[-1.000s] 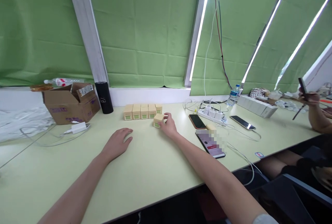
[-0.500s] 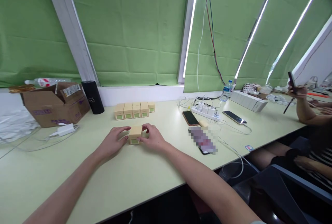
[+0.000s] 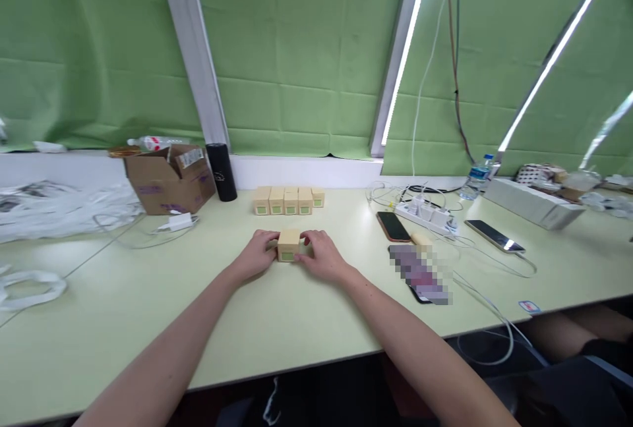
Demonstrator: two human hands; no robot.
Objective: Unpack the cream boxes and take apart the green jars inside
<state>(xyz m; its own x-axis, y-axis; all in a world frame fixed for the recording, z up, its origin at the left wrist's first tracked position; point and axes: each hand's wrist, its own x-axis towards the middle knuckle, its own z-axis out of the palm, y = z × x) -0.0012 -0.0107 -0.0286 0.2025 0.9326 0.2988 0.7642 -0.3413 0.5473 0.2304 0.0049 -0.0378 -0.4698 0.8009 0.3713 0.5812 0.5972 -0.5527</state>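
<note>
A small tan box with a green label (image 3: 289, 246) stands on the pale table (image 3: 237, 341) in front of me. My left hand (image 3: 257, 254) is at its left side, fingers and thumb curved against it. From the right, my right hand (image 3: 321, 254) holds the same box, the thumb at its lower front corner and the fingers behind its right edge. Behind it, several similar tan boxes (image 3: 291, 201) stand side by side in a row, with one smaller-looking box (image 3: 318, 198) set slightly back at the right end.
An open cardboard carton (image 3: 171, 186) and a black cylinder (image 3: 221, 173) stand back left, near white strips (image 3: 64, 213). To the right are phones (image 3: 393, 227), a power strip (image 3: 426, 216) with cables, a water bottle (image 3: 479, 178) and a long white box (image 3: 531, 203). A person's leg shows lower right.
The camera view has turned left, so everything appears further right. My left hand has closed in on the box's left side. The other person's raised hand has left the view.
</note>
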